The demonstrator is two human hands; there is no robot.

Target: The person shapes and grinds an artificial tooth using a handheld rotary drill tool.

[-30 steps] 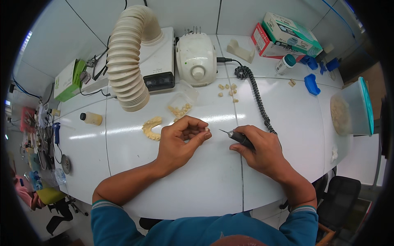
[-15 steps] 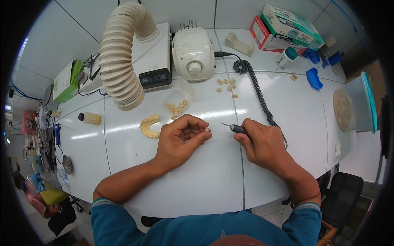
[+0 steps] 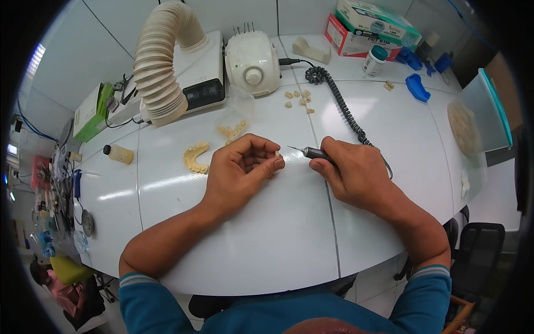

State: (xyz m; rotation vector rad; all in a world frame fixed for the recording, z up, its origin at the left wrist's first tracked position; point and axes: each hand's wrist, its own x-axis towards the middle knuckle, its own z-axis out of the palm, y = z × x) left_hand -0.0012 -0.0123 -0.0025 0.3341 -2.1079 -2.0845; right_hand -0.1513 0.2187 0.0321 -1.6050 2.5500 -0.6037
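Above the middle of the white table, my left hand (image 3: 233,173) pinches a small whitish tooth-shaped piece (image 3: 277,153), like a dental crown, between thumb and fingertips. The fingers cover most of it. My right hand (image 3: 359,173) grips a dark, slim rotary handpiece (image 3: 316,153). Its thin metal bur (image 3: 295,148) points left at the piece, with a small gap between them. Just left of my left hand lies a cream dental arch model (image 3: 194,158). Behind that hand, a clear plastic box (image 3: 239,111) holds several small yellowish tooth pieces (image 3: 232,130).
A coiled black cord (image 3: 344,106) leads to a white control unit (image 3: 253,65). Beside it, a ribbed suction hose (image 3: 158,61) arches over the table. More tooth pieces (image 3: 303,100) lie behind my hands. A lidded tub (image 3: 473,119) stands right, a small bottle (image 3: 119,154) left.
The view has shifted slightly, moving the table's things up in the picture. The bur tip has come closer to the piece in my left hand. Both grips are kept.
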